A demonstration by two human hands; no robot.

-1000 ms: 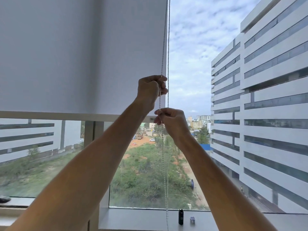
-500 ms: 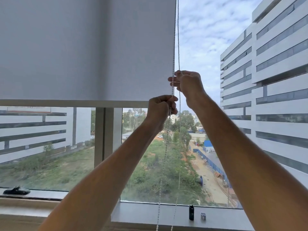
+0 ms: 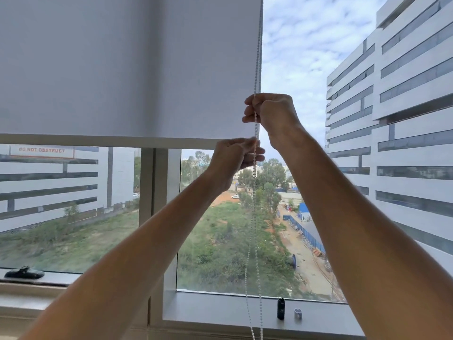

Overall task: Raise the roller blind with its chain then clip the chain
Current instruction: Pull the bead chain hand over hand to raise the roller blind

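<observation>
beaded chain (image 3: pixel 255 192) (thin, white) in both fists.

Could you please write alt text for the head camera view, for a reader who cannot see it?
Two bare hands grip a bead chain beside a half-raised white roller blind, the right hand above the left hand. Below, a windowsill holds a small black object and a small clear piece; office buildings and greenery lie outside.

"DO NOT OBSTRUCT" sign (image 3: pixel 41 151) (window glass)
</observation>
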